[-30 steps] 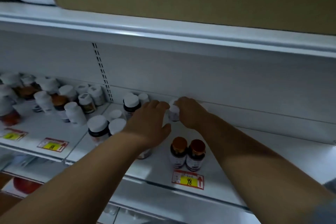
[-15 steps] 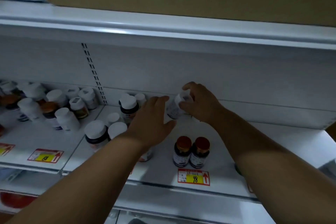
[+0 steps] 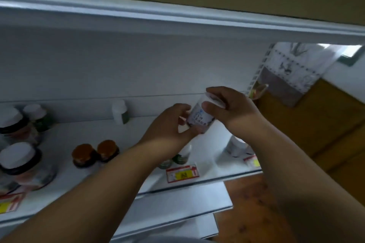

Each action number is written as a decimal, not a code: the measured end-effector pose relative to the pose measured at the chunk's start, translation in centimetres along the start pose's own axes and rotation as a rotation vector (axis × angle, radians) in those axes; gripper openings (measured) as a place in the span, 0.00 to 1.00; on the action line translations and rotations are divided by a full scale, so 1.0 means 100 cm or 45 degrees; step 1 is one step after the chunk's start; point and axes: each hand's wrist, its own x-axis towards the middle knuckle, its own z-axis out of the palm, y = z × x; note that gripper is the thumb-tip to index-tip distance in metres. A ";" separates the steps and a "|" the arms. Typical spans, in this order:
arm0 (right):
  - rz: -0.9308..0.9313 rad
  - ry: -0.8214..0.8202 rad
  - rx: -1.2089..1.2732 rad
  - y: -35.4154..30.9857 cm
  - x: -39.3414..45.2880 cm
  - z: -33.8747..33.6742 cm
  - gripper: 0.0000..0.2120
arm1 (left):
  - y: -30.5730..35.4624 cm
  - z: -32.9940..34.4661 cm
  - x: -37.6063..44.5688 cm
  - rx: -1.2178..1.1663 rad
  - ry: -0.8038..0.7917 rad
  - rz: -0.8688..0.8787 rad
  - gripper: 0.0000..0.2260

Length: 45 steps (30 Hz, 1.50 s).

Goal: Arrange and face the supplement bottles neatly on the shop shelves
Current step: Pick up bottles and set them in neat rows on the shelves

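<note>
Nearest the camera, 2 bare forearms reach up toward the shelf (image 3: 110,199). The white-labelled bottle (image 3: 199,117) serves as the landmark: it is held in the air, tilted, above the shelf board and in front of the back panel. The left hand (image 3: 169,128) curls round the bottle's lower end, thumb beneath and fingers on its left side. The right hand (image 3: 231,108) pinches its white cap end, thumb on the near face and fingers over the top.

Below the bottle, at the shelf's front edge, sits a red and yellow price tag (image 3: 182,173), with 2 green-labelled bottles (image 3: 177,159) just behind it, partly hidden by the left wrist. Left of the held bottle and lower stand 2 brown-capped bottles (image 3: 94,154) side by side; further left are blurred, white-capped dark bottles (image 3: 21,162). Right of and below it, a white bottle (image 3: 235,147) shows behind the right wrist. Behind and left, a slim white bottle (image 3: 120,111) stands against the back panel.

The step appears to be turning the bottle to find its label front. Done well, the person would rotate it with the fingertips, bring it upright, then lower it into a free spot in line with its neighbours, label outward, without knocking the green-labelled pair.
</note>
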 end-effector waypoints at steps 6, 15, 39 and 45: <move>0.162 0.286 0.034 0.105 -0.018 -0.110 0.18 | 0.060 0.109 0.024 0.296 -0.046 0.158 0.25; 0.224 0.048 -0.170 0.187 -0.011 -0.125 0.22 | 0.079 0.205 0.074 0.931 -0.183 0.157 0.38; 0.080 -0.167 -0.410 0.228 -0.032 -0.080 0.28 | 0.062 0.207 0.072 1.010 -0.169 0.143 0.38; -0.263 0.034 -0.323 0.140 -0.010 -0.036 0.23 | 0.046 0.110 0.043 0.924 0.058 -0.009 0.35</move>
